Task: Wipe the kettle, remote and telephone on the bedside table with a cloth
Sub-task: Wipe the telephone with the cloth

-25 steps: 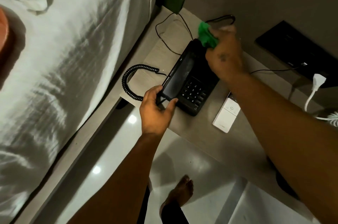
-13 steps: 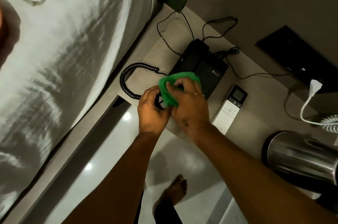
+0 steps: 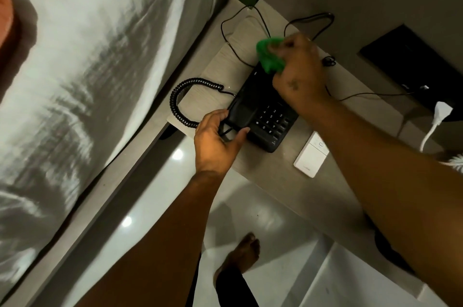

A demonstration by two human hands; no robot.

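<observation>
A black telephone (image 3: 265, 119) sits on the bedside table (image 3: 275, 181), keypad facing up. My left hand (image 3: 215, 144) grips the near end of its handset. My right hand (image 3: 298, 73) is closed on a bunched green cloth (image 3: 269, 56) and presses it against the phone's far end. A white remote (image 3: 312, 154) lies flat to the right of the phone, partly under my right forearm. The kettle is hidden from view.
The phone's coiled cord (image 3: 185, 104) loops toward the bed (image 3: 87, 81) on the left. Thin black cables (image 3: 308, 21) trail behind the phone. A white plug (image 3: 441, 114) and a dark wall panel (image 3: 411, 66) are at right. My bare foot (image 3: 240, 254) stands on the glossy floor.
My right hand has swept the green cloth from the phone's near end, beside my left hand, up to its far end. My forearm now covers the kettle.
</observation>
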